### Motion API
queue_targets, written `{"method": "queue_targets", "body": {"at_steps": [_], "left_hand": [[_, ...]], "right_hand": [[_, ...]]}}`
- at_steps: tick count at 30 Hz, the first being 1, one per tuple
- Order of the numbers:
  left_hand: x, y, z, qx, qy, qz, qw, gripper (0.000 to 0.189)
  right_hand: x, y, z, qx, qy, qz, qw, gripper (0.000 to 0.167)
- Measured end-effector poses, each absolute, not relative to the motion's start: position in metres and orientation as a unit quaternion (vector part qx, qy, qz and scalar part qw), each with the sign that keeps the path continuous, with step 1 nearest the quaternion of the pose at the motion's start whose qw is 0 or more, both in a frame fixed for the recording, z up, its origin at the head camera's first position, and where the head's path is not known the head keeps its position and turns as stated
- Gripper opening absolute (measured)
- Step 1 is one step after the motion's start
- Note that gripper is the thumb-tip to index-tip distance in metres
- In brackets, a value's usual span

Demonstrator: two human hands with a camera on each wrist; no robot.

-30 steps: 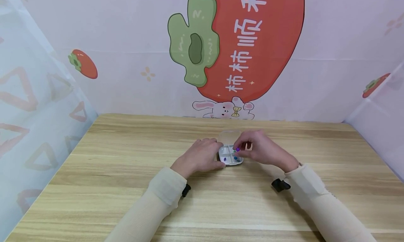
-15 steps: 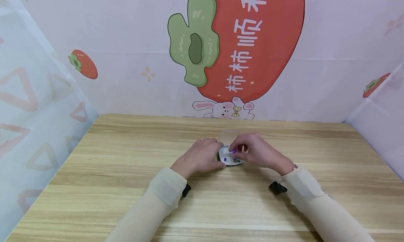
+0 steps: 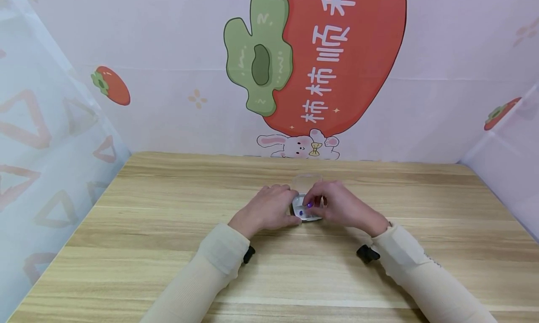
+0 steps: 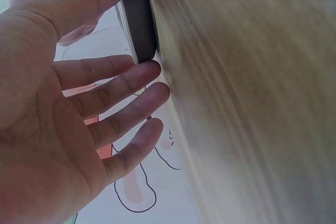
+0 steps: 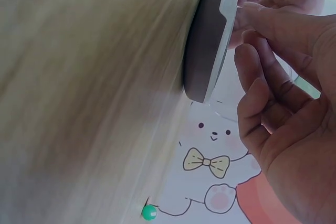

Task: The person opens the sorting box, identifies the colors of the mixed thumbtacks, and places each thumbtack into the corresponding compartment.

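A small pill box (image 3: 298,202) with a white divided tray and dark base lies on the table, its clear lid (image 3: 307,179) raised at the back. My left hand (image 3: 269,208) steadies the box, thumb and index finger against opposite ends of its side; in the left wrist view the other fingers spread past the dark base (image 4: 140,22). Above the tray, my right hand (image 3: 343,206) pinches a shiny purple bead (image 3: 309,204) between thumb and fingertips. A small purple piece (image 3: 301,213) lies in the front left compartment. The right hand covers the tray's right side.
In the right wrist view a green bead (image 5: 149,212) rests on the table beyond the box. The wooden table (image 3: 168,248) meets a printed cloth backdrop (image 3: 168,112) behind, with cloth walls at both sides.
My right hand has moved slightly left and down over the tray with the purple bead, covering more of the right compartments. The left hand and box have stayed in place.
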State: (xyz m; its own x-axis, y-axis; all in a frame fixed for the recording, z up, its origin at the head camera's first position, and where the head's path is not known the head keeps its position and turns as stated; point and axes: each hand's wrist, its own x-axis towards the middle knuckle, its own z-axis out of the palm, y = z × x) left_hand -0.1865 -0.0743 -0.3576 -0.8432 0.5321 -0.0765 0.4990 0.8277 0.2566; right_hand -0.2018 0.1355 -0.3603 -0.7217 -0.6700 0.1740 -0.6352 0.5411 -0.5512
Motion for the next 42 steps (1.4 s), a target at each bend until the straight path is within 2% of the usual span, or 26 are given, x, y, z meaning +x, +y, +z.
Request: {"method": "queue_targets", "body": {"at_steps": [42], "left_hand": [[-0.1849,-0.0730,-0.3587,0.276,0.950,0.128,0.067,0.047]], "right_hand": [[-0.1989,0.1304,-0.3619,-0.387,0.884,-0.262,0.026,0.019]]}}
